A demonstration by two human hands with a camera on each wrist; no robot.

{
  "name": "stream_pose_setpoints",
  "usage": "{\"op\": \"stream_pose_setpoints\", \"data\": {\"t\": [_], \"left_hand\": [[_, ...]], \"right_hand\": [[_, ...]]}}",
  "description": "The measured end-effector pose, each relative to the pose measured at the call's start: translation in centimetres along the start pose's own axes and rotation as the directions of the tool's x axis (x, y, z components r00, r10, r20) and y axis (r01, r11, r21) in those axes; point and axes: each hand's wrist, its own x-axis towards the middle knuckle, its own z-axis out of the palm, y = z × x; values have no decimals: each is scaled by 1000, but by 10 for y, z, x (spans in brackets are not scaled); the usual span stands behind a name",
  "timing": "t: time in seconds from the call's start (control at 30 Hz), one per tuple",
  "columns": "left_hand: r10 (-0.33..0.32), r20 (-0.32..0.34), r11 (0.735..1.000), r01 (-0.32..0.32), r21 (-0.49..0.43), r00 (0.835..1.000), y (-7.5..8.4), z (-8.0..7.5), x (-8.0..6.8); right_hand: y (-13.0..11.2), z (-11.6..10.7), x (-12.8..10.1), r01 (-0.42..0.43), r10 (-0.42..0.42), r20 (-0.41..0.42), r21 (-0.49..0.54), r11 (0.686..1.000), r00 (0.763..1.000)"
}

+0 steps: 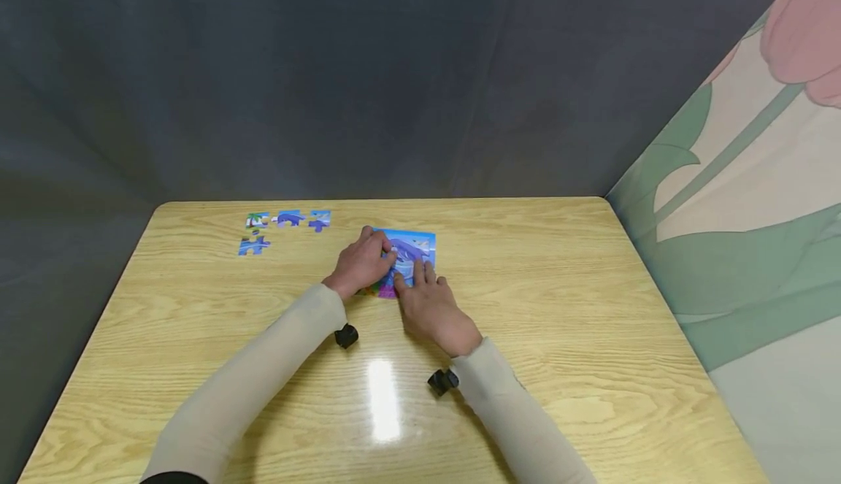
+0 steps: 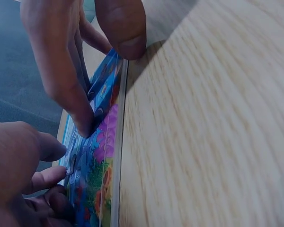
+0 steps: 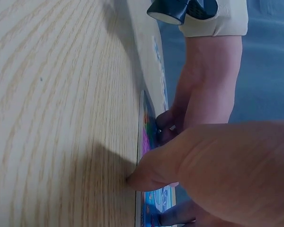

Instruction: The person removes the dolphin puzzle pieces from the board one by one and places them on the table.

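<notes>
A jigsaw puzzle (image 1: 423,239) with a dolphin picture lies on the table, its lower edge showing coral colours in the left wrist view. Over its left side my left hand (image 1: 363,259) bends, fingers curled and thumb pointing right. The left wrist view shows its thumb and index finger (image 2: 46,178) close together at a small puzzle piece (image 2: 73,163) on the picture, mostly hidden. My right hand (image 1: 434,312) rests at the lower right, its fingers extended onto the puzzle. Its thumb (image 3: 149,172) is at the puzzle's near edge.
Several loose puzzle pieces (image 1: 287,218) lie at the table's back left, one of them (image 1: 253,245) nearer me. A dark curtain (image 1: 394,75) stands behind the table (image 1: 539,272), and a flower-patterned cloth (image 1: 755,199) hangs at the right.
</notes>
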Motion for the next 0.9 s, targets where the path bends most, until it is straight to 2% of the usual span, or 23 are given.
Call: {"op": "stream_pose_setpoints", "data": {"t": [0.27,0.47,0.7,0.9], "left_hand": [[6,-26,999,-7,-33,1000,-3,-2,1],[-2,-42,994,-2,-113,999,-5,-2,3],[-5,-22,978,0,-210,1000,-6,-2,3],[-9,-2,968,8,-251,1000,-7,-4,1]], "right_hand": [[-2,-3,-2,3,-3,-10,-4,1000,1000],[-2,-2,-2,-4,4,-5,11,1000,1000],[-1,-1,-3,-11,11,-23,18,1000,1000],[-2,-1,-1,-9,9,-16,-2,1000,1000]]}}
